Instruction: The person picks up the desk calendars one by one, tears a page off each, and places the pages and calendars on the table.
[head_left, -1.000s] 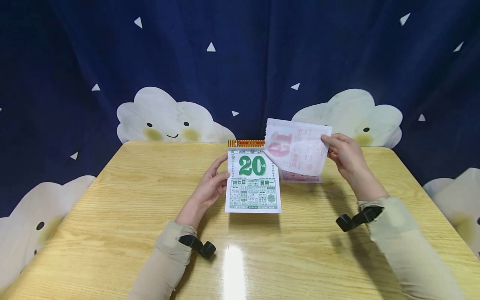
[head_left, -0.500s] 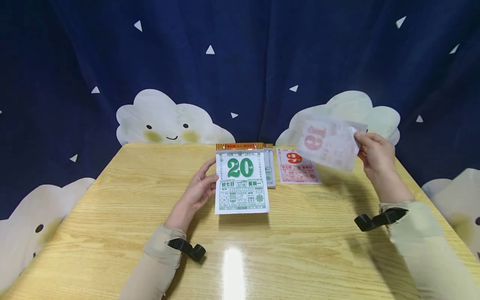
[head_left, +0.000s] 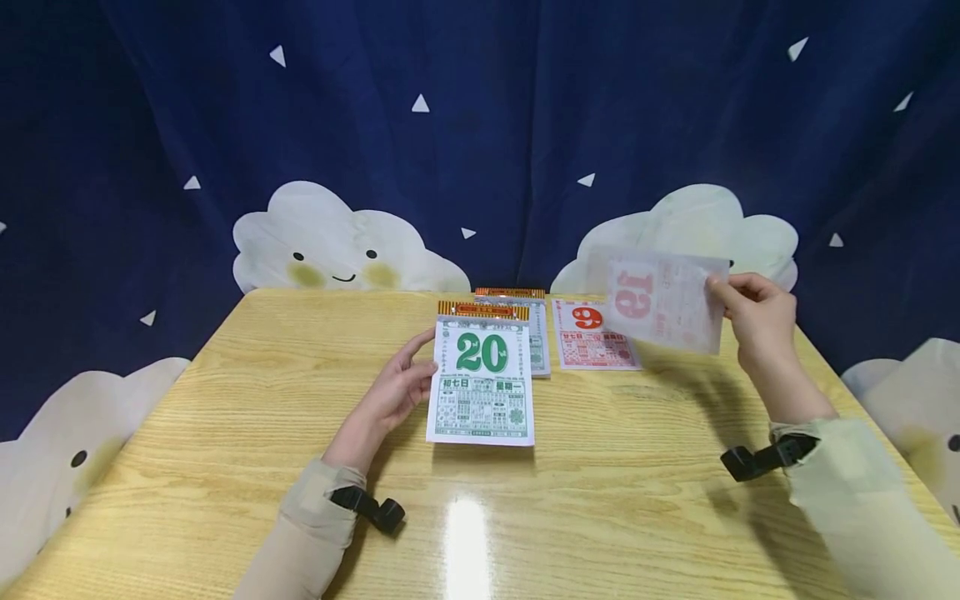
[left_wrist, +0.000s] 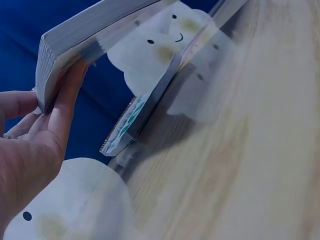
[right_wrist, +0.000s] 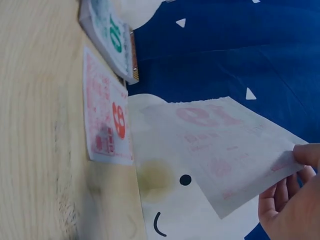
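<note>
A tear-off calendar pad (head_left: 483, 379) with a green 20 on top is at the table's middle. My left hand (head_left: 397, 390) grips its left edge, thumb along the page stack (left_wrist: 70, 45); in the left wrist view the pad is raised off the wood. My right hand (head_left: 752, 317) pinches a torn sheet (head_left: 663, 302) with a red 19, held in the air at the right (right_wrist: 225, 145). Below that sheet a loose red-printed sheet (head_left: 594, 340) lies flat on the table (right_wrist: 107, 117).
A second calendar pad (head_left: 527, 329) with an orange binding lies behind the held one (left_wrist: 135, 117). The wooden table (head_left: 225, 433) ends at a dark blue curtain (head_left: 480, 125) with white clouds. Black wrist cameras sit on both sleeves.
My right hand has carried the torn 19 sheet rightward, away from the pad. My left hand has drawn the 20 pad nearer to me, uncovering the second pad behind it.
</note>
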